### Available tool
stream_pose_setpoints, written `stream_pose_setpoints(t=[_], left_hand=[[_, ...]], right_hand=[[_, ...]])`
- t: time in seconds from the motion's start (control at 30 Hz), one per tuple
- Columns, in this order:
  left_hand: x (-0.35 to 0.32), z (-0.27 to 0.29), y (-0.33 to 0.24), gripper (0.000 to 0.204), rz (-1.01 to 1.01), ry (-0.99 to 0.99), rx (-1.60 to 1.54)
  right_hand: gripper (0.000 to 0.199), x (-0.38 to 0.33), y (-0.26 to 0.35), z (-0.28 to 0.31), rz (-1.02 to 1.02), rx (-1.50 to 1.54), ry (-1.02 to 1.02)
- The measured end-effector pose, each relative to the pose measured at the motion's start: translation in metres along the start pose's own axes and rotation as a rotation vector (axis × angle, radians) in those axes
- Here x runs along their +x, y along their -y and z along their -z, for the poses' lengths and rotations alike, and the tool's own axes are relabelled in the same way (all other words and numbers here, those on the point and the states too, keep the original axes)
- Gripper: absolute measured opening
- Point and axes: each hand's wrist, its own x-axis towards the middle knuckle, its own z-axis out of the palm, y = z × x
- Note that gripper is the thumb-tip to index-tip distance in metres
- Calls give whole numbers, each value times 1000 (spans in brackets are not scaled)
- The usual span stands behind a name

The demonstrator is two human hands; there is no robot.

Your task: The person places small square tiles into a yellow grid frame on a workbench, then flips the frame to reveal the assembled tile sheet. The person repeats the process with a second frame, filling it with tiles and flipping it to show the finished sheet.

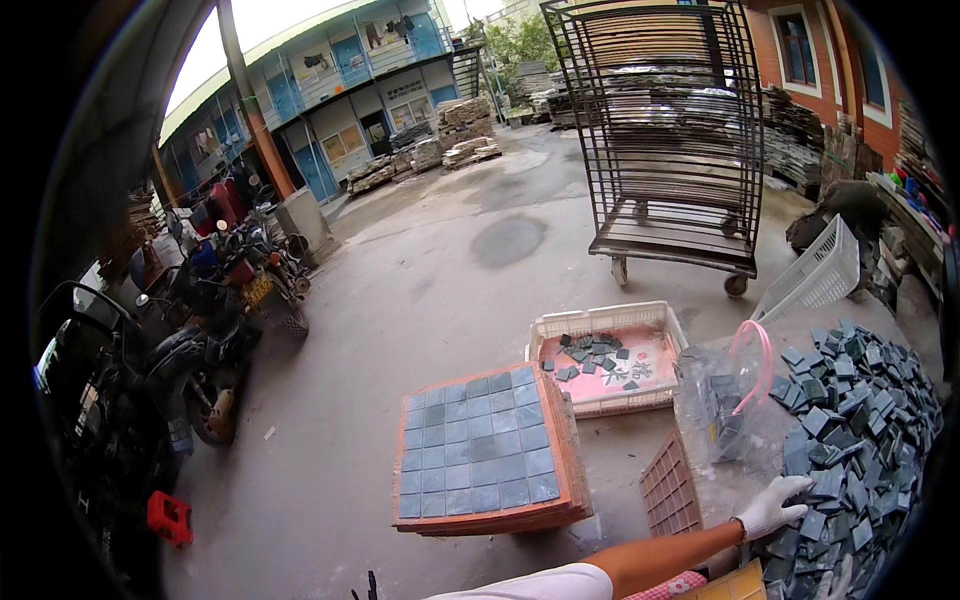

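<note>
My left hand (pixel 775 507), in a white glove, reaches from the lower edge to the near left side of a large heap of small grey-blue stone tiles (pixel 850 410). Its fingers are apart at the tiles, and I see nothing held in them. Low in the heap, a whitish gloved shape, my right hand (pixel 838 580), shows only in part; its fingers are unclear. Under my left forearm lies a yellow-orange tray (pixel 735 582), cut off by the lower edge. Left of it, a stack of orange trays (pixel 575 480) bears square tiles (pixel 480 425) in neat rows.
A brown gridded tray (pixel 670 490) stands beside a clear plastic bag (pixel 722 410) and a pink hoop handle (pixel 760 365). A white crate (pixel 600 408) holds loose dark tiles. Beyond are a wheeled metal rack (pixel 670 245), a tilted white basket (pixel 825 265), motorcycles (pixel 215 350) and a red stool (pixel 170 518).
</note>
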Motion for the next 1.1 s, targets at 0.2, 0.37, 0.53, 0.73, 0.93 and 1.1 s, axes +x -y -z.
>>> stream_pose_setpoints(t=[0.2,0.37,0.53,0.73,0.93,1.1], left_hand=[[-2,-15,-74,54,-415,376,35],[36,37,-15,64,90,-94,831],[22,34,16,74,77,-88,956],[14,-8,-6,72,55,-38,488],[14,-14,7,63,161,-9,-533],[4,-37,-17,59,80,-80,-363]], right_hand=[[39,8,13,-16,145,-273,-53],[53,31,-150,26,207,-911,-116],[67,50,-38,-11,-58,-801,87],[91,41,-45,-35,-26,-681,71],[85,32,-31,-38,-92,-486,68],[59,23,-19,-39,-95,-144,-79]])
